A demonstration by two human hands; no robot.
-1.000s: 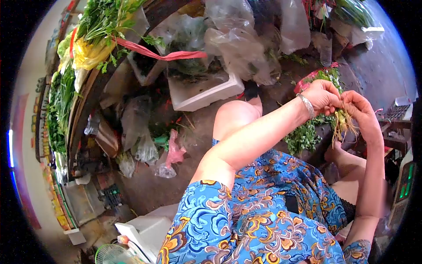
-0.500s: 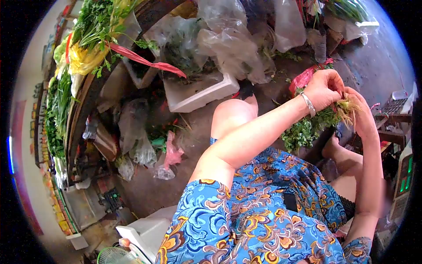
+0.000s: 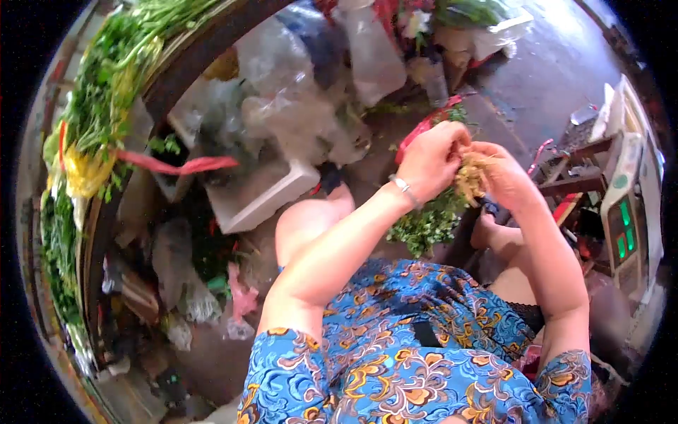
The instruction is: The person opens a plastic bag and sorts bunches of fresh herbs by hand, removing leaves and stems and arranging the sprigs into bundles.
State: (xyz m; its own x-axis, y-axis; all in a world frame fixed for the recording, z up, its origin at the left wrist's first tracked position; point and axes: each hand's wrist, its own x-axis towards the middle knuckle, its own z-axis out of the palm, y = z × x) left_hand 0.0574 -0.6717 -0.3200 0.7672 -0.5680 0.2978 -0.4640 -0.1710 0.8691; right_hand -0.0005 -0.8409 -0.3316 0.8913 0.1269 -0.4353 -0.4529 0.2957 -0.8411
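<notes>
Both of my hands meet at the root end of a leafy green bunch (image 3: 427, 225). My left hand (image 3: 432, 161), with a silver bracelet at the wrist, has its fingers pinched together beside the pale yellowish roots (image 3: 470, 180). On the other side of the roots, my right hand (image 3: 503, 173) has its fingers curled round them. The leaves hang below and behind my left hand. A strip of red plastic (image 3: 417, 136) shows just beyond it. The fingertips partly hide the stems between them.
A white foam box (image 3: 265, 201) and clear plastic bags (image 3: 296, 120) lie on the floor ahead. Greens with a red ribbon (image 3: 176, 166) line the curved shelf edge at left. A scale with green digits (image 3: 625, 212) stands at right, beside a dark rack (image 3: 579, 169).
The view has turned to the right, so the hands and surroundings sit further left in it. Both hands remain together at the roots, and more of the scale shows.
</notes>
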